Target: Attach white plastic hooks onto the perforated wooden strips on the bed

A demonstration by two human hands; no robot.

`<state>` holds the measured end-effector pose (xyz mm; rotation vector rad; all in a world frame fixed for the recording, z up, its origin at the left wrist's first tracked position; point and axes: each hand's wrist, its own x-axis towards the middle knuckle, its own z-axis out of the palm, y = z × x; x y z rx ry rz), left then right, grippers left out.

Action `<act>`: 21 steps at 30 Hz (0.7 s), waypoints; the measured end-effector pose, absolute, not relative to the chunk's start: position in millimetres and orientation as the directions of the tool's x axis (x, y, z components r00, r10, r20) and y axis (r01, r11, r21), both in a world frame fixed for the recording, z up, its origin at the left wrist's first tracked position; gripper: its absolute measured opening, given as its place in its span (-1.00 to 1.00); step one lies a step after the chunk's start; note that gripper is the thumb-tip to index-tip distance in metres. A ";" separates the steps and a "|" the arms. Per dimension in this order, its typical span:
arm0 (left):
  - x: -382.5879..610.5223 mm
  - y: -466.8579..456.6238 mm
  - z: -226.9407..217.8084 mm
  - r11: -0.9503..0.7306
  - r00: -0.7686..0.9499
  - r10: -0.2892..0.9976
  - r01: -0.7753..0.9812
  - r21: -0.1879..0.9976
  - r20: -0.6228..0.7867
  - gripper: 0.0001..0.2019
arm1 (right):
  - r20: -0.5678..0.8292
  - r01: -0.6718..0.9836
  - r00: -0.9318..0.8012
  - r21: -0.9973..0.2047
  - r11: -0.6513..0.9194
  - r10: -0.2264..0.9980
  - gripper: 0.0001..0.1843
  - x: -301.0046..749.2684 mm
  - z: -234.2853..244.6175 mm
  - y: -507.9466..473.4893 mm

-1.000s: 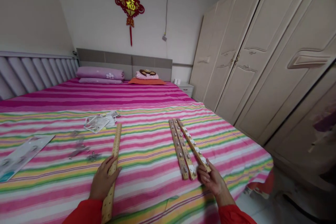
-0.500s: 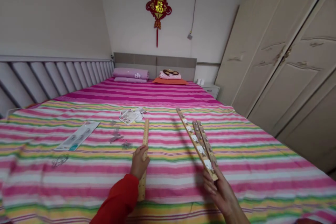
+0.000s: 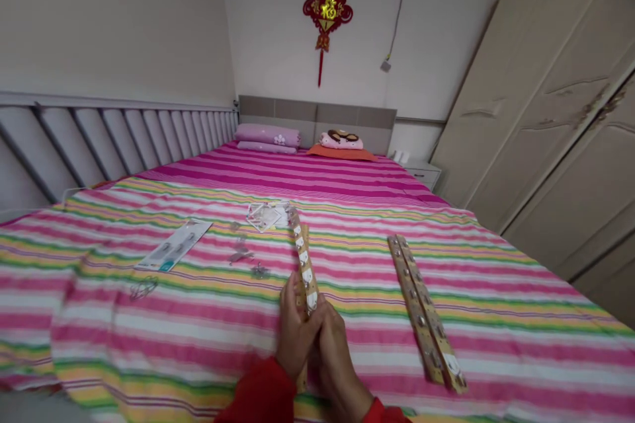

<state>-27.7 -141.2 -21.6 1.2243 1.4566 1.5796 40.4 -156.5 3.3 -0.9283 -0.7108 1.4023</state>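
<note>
A narrow wooden strip (image 3: 304,256) with a row of white pieces along it is tilted up in front of me. My left hand (image 3: 292,334) closes on its lower part from the left. From the right, my right hand (image 3: 333,344) wraps round the same end, and the two hands touch. A plain wooden strip (image 3: 301,382) with small holes lies on the bed beneath, mostly hidden by the hands and the upper strip. To the right, two more wooden strips (image 3: 421,307) with shiny metal pieces lie side by side on the striped sheet.
Left of the hands lie small clear packets (image 3: 241,255), a silvery cluster (image 3: 259,270), a flat package (image 3: 176,246) and a tangle of thin wire (image 3: 143,287). White cards (image 3: 262,216) lie farther back. A rail (image 3: 149,122) runs along the bed's left side; a wardrobe (image 3: 536,125) stands right.
My right hand has brought the strip with white pieces left, over the plain strip. My left hand has shifted to its lower end. The view has turned slightly left.
</note>
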 end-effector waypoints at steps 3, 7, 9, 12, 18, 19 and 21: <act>-28.4 -132.9 -17.6 -0.067 -0.421 0.904 0.018 0.998 0.068 -0.22 | -0.033 -0.402 0.064 -0.915 -0.005 0.997 -0.52 25.6 5.6 -155.0; -44.0 -110.3 -17.6 -0.022 -0.407 0.913 -0.141 0.990 -0.037 -0.29 | -0.004 -0.353 0.018 -0.936 0.003 1.000 -0.51 15.8 1.8 -153.9; -52.8 -98.5 -17.1 -0.029 -0.409 0.912 -0.147 0.989 -0.034 -0.35 | 0.008 -0.321 0.039 -0.947 0.020 0.999 -0.54 12.8 -4.3 -154.1; -63.5 -80.3 -16.7 -0.028 -0.443 0.896 -0.093 0.995 -0.017 -0.40 | 0.003 -0.264 0.088 -0.964 0.026 0.996 -0.54 10.5 -15.1 -156.5; -71.1 -48.7 -20.8 0.002 -0.532 0.846 0.036 0.999 0.018 -0.37 | -0.102 -0.215 0.123 -0.974 -0.074 0.987 -0.46 22.2 -26.8 -167.9; -70.3 -46.0 -21.2 -0.001 -0.523 0.852 0.041 0.999 0.023 -0.36 | -0.114 -0.206 0.116 -0.975 -0.088 0.987 -0.45 26.3 -26.7 -170.0; -67.5 -42.7 -22.2 -0.009 -0.495 0.868 0.039 0.999 0.027 -0.37 | -0.119 -0.182 0.096 -0.978 -0.100 0.988 -0.43 34.7 -25.6 -173.5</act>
